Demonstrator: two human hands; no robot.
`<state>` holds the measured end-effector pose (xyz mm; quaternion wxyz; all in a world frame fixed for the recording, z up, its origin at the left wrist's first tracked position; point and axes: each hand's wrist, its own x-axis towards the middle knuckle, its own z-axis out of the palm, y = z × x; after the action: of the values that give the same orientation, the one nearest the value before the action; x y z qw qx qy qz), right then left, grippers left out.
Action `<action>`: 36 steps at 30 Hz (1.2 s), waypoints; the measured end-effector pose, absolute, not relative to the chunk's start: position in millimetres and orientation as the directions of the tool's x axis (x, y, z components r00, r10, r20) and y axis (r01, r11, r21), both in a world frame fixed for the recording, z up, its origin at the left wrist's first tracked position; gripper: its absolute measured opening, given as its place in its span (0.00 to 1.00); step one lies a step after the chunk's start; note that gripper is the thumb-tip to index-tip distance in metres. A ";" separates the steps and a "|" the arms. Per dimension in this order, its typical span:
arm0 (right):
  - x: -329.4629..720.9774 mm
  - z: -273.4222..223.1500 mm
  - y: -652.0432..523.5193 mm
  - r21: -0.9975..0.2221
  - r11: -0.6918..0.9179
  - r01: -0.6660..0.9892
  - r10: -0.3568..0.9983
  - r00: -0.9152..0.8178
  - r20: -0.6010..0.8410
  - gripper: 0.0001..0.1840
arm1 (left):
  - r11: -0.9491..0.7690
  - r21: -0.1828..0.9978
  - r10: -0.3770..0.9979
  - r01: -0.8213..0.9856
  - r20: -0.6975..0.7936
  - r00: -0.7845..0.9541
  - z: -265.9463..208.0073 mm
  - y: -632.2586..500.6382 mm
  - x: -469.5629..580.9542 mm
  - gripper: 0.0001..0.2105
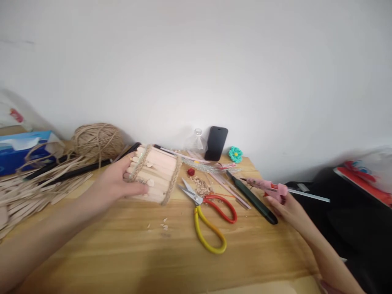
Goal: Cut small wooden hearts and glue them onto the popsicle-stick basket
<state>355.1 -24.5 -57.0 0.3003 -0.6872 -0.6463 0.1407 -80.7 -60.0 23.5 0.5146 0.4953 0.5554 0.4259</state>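
Note:
My left hand grips a small craft piece made of wooden sticks, trimmed with braided twine along two edges and dotted with little pale chips. The piece is tilted above the table's left-centre. In my right hand is a pink glue gun, its nozzle facing left and a long clear glue stick poking out of its back. Between the hands lie scissors with one red and one yellow handle, blades apart. A dark green craft knife rests just left of the glue gun.
A ball of twine, a blue tissue box and many loose wooden sticks fill the left. Against the wall stand a phone and a clear glass-like object. A teal flower, a red pompom and wood shavings lie nearby.

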 end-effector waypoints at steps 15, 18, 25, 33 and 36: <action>195.2 -24.9 -85.8 -0.591 0.391 0.705 0.914 -0.224 0.338 0.09 | 0.048 0.999 0.997 0.008 -0.048 0.062 15.7 -54.0 -101.7 0.27; 151.9 -26.1 -84.5 -0.617 0.403 0.676 0.910 -0.368 0.191 0.09 | 0.049 0.999 0.997 0.002 -0.049 0.066 11.5 -52.8 -108.2 0.28; 117.4 -24.1 -81.7 -0.540 0.522 0.660 0.828 -0.545 0.134 0.09 | 0.050 0.995 0.997 0.092 -0.055 0.056 1.0 -49.0 -131.7 0.28; 116.3 -42.0 -77.1 -0.545 0.549 0.634 0.780 -0.623 0.059 0.07 | 0.110 0.980 0.990 0.164 -0.123 0.073 8.8 -47.5 -131.1 0.29; 114.4 -45.9 -75.4 -0.493 0.569 0.658 0.772 -0.634 0.046 0.08 | 0.099 0.984 0.991 0.148 -0.111 0.078 9.6 -49.6 -130.5 0.28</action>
<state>114.4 -75.4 -45.9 0.1290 -0.4078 -0.8764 0.2213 -130.5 -49.6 9.6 0.5091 0.5288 0.5386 0.4136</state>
